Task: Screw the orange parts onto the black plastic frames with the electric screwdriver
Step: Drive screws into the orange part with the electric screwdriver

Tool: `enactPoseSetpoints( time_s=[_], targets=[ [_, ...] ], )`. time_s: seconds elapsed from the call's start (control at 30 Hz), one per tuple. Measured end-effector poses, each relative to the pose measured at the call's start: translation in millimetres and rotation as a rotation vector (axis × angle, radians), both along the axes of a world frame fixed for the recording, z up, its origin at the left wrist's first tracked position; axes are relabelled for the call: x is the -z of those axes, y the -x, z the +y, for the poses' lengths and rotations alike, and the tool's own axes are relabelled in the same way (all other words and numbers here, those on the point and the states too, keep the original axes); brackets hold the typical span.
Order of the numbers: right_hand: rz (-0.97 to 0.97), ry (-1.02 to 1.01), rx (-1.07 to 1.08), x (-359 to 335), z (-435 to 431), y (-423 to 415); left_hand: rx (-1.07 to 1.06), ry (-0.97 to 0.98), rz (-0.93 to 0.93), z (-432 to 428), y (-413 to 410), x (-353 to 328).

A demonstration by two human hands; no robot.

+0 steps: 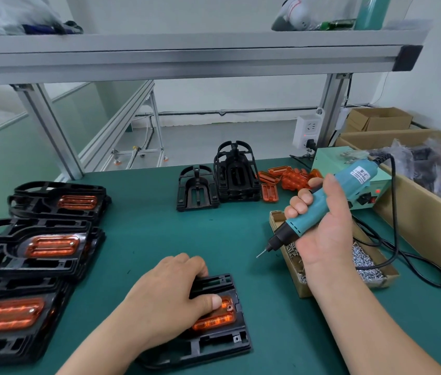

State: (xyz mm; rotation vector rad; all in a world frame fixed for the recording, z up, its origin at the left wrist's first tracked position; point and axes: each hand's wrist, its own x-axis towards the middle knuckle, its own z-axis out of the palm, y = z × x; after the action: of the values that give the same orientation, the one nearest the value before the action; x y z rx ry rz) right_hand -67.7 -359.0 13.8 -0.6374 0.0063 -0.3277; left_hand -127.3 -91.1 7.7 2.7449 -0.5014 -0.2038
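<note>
While finished frames (pixel 38 247) stack at the worktop's left edge, the left hand (pixel 170 293) clasps a black frame (pixel 222 345) near the front edge, thumb on its orange part (pixel 214 322); the right hand (pixel 324 234) grips the electric screwdriver (pixel 357 177) over the screw box (pixel 301 289).

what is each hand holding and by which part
Right hand grips the electric screwdriver round its teal body's middle. Left hand holds the black frame at its far edge, thumb on the orange part.
</note>
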Motion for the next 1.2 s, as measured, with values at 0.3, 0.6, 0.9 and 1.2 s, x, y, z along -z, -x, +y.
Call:
enactPoseSetpoints(
  time_s=[0.3, 0.6, 0.9, 1.2],
  targets=[
    [-0.001, -0.003, 0.0, -0.4, -0.8, 0.4, -0.066, -0.1, -0.077, -16.7, 2.6, 2.5],
    [-0.009, -0.009, 0.0, 0.1, -1.5, -0.1, -0.114, -0.101, -0.06, -18.5, -2.7, 7.5],
    [-0.051, -0.09, 0.122, -9.5, -23.2, -1.2, -0.01, -0.122, -0.111, -35.1, 4.2, 5.5],
    [-0.045, -0.163, 0.223, -12.4, -40.7, -1.0, 0.154, 0.147, 0.255, 1.3, -4.9, -8.8]
  ],
)
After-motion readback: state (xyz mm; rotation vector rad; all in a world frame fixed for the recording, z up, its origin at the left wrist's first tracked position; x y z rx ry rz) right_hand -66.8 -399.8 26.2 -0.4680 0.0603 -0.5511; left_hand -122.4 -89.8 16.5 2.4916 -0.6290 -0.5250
